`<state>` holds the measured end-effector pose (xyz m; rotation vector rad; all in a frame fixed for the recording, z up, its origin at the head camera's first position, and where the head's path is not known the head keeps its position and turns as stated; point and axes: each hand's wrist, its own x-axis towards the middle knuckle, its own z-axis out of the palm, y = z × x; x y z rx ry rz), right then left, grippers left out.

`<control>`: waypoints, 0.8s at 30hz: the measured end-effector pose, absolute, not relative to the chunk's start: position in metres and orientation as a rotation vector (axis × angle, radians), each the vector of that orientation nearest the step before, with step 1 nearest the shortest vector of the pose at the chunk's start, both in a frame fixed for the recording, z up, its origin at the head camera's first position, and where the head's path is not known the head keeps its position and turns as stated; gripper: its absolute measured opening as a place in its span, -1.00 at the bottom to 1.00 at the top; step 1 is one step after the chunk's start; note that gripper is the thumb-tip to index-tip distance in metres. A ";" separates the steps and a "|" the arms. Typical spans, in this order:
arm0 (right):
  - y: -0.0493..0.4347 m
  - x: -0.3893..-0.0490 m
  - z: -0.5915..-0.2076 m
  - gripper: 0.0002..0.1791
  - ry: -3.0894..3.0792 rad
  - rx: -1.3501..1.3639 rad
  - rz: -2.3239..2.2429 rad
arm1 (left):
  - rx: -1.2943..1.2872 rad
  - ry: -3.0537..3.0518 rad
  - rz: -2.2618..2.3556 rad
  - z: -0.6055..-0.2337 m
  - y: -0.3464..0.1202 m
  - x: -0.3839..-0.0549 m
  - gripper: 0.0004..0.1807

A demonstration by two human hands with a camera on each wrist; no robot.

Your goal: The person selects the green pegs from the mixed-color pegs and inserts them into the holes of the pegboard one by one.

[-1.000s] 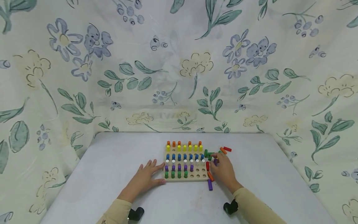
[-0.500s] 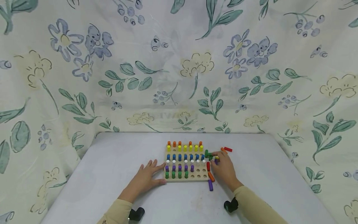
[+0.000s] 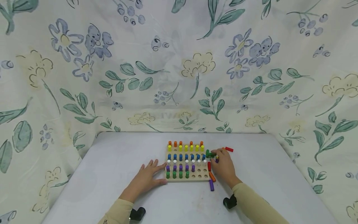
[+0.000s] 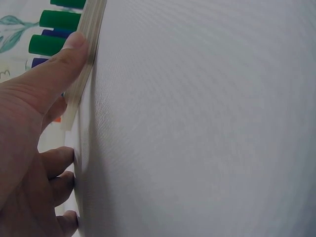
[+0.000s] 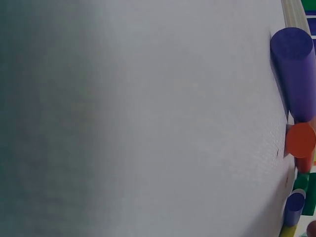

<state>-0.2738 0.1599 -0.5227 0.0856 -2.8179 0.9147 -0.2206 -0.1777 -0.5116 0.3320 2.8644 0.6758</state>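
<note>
A wooden pegboard [image 3: 201, 179] carries rows of orange, yellow, blue, white, purple and green pegs, with several bare holes at the front right. My left hand [image 3: 145, 177] lies spread at its left front corner. In the left wrist view the thumb [image 4: 57, 71] presses along the board's edge. My right hand [image 3: 224, 166] is lowered over loose pegs beside the board's right side, fingertips right at a green peg [image 3: 208, 153]; I cannot tell whether it pinches one. The right wrist view shows a purple peg [image 5: 296, 74] and an orange peg [image 5: 300, 139] lying near the board.
Down the board's right edge lie a red peg [image 3: 209, 166], an orange peg [image 3: 212, 176] and a purple peg [image 3: 211, 185]. Another red peg [image 3: 229, 149] lies beyond the right hand. The white table [image 3: 112, 155] meets a floral cloth [image 3: 179, 102] at the back.
My right hand has shifted slightly away from me and now covers most of the far orange peg. The left hand stays at the board's corner.
</note>
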 end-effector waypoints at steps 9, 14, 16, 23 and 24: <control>0.152 -0.278 -0.522 -0.64 -2.819 0.068 0.809 | 0.325 2.861 0.668 -0.510 -0.179 -0.220 -0.08; 0.150 -0.280 -0.521 -0.64 -2.821 0.079 0.769 | 0.317 2.859 0.671 -0.510 -0.179 -0.220 -0.08; 0.150 -0.281 -0.522 -0.64 -2.828 0.078 0.745 | 0.322 2.856 0.681 -0.510 -0.179 -0.220 -0.08; 0.152 -0.286 -0.524 -0.62 -2.863 0.092 0.679 | 0.339 2.859 0.670 -0.510 -0.177 -0.220 -0.10; 0.152 -0.286 -0.524 -0.62 -2.865 0.101 0.667 | 0.338 2.858 0.667 -0.509 -0.177 -0.220 -0.10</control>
